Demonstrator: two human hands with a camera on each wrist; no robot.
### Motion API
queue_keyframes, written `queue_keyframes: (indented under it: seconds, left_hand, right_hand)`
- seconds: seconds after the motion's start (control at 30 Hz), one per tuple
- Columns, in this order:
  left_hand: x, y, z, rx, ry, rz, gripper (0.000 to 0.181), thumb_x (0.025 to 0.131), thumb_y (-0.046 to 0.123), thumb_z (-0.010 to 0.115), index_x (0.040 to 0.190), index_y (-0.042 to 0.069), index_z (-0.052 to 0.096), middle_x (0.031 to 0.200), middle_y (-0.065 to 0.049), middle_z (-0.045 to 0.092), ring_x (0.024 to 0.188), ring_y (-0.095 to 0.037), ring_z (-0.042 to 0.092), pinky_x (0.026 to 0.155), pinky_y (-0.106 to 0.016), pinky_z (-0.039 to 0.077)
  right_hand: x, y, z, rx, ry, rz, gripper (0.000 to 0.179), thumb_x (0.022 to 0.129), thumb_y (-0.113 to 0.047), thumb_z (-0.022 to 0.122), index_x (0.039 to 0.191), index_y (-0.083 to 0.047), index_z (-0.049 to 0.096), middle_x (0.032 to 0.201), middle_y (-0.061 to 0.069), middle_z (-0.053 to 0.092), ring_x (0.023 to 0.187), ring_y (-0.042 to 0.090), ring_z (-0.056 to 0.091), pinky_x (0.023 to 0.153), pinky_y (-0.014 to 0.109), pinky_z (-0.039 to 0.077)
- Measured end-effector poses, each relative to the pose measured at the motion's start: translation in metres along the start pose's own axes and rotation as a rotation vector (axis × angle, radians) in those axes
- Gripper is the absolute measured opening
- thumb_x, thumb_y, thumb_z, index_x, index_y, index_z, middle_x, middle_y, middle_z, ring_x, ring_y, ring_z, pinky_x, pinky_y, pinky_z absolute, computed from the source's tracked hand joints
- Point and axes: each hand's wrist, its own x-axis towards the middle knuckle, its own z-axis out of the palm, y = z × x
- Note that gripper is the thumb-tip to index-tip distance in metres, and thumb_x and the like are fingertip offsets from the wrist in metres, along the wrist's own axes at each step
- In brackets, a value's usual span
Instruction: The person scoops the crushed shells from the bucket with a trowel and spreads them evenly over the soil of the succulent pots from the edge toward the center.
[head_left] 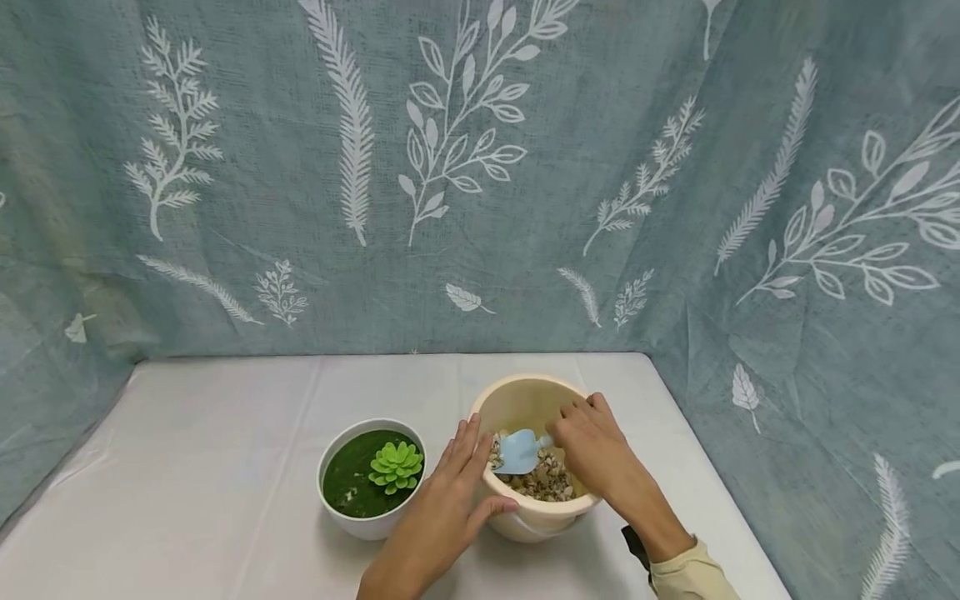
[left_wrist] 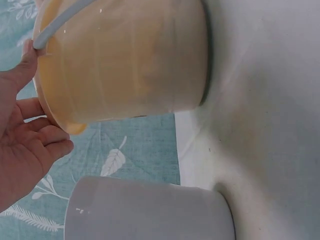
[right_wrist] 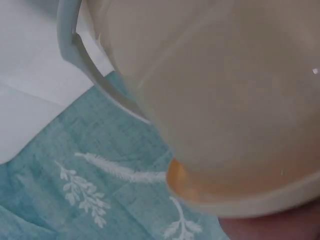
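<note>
My right hand [head_left: 596, 442] grips the handle of a small light blue toy shovel [head_left: 519, 452], reaching in over the right rim of a cream bucket [head_left: 536, 506]. The shovel's blade lies over small mixed pebbles [head_left: 550, 479] inside. My left hand [head_left: 442, 508] rests against the bucket's left rim, fingers extended along it and thumb at the front. In the left wrist view the left thumb [left_wrist: 26, 65] touches the rim beside the pale bail handle [left_wrist: 62, 19]. The right wrist view shows the bucket's wall [right_wrist: 215, 110] and only a blurred bit of hand.
Left of the bucket stands a white bowl [head_left: 367, 527] with a dark green surface inside and a bright green succulent [head_left: 396, 467]. Both stand on a white-covered table [head_left: 202, 467]. A teal curtain [head_left: 285, 167] with white leaf prints hangs behind and along the right side.
</note>
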Motion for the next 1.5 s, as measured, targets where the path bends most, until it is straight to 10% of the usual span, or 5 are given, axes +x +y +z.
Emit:
queue_keyframes:
  seconds: [1.0,1.33,1.5]
  left_hand:
    - [-0.004,-0.015,-0.009,-0.166,0.004,-0.034,0.078,0.091,0.043,0.076,0.157,0.01,0.049,0.172,-0.014,0.029,0.155,-0.047,0.033,0.126,-0.063,0.03]
    - [-0.046,-0.081,-0.081,-0.151,0.039,-0.209,0.108,0.076,0.046,0.091,0.165,0.022,0.034,0.176,-0.02,0.016,0.16,-0.053,0.017,0.125,-0.077,0.013]
    - [-0.068,-0.113,-0.087,-0.233,-0.038,-0.305,0.118,0.072,0.045,0.094,0.167,0.016,0.029,0.173,-0.03,0.014,0.151,-0.062,0.028,0.117,-0.077,0.033]
  right_hand:
    - [-0.051,-0.002,-0.062,0.001,0.253,0.194,0.017,0.082,-0.001,0.081,0.097,-0.009,0.08,0.073,0.004,0.062,0.075,0.025,0.059,0.088,0.05,0.045]
    - [-0.038,-0.05,-0.079,0.042,0.333,0.059,0.02,0.076,-0.004,0.084,0.094,-0.011,0.08,0.073,-0.001,0.062,0.071,0.02,0.057,0.084,0.046,0.045]
    - [-0.028,-0.081,-0.076,0.063,0.257,0.028,0.019,0.076,-0.007,0.087,0.093,-0.013,0.081,0.072,-0.005,0.06,0.075,0.016,0.057,0.087,0.044,0.046]
